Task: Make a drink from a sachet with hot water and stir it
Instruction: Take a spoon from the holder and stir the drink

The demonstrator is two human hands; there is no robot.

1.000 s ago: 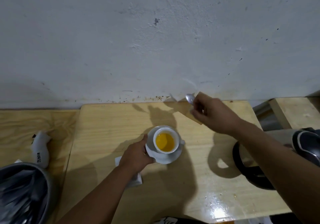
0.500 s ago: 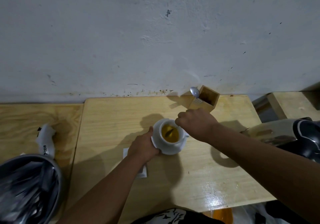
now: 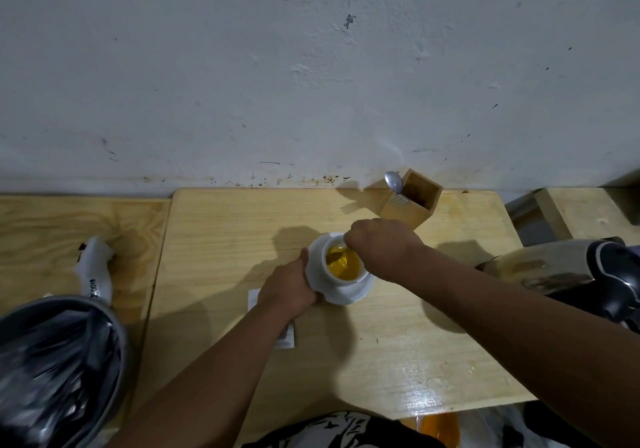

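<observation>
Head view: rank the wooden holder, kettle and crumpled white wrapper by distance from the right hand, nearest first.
From the right hand:
1. Wooden holder, just behind it near the wall.
2. Kettle, off to the right.
3. Crumpled white wrapper, far left, on the neighbouring board.

A white cup (image 3: 341, 276) stands upright on a white saucer (image 3: 360, 293) on the light wooden desk (image 3: 221, 239). The cup holds a yellow-orange drink (image 3: 346, 264) close to the rim. A spoon (image 3: 333, 257) dips into the liquid at the cup's far side, mostly hidden, only a dark part showing through the drink. A flat white sachet (image 3: 289, 338) lies on the desk just beside the saucer, on the near left, partly covered.
</observation>
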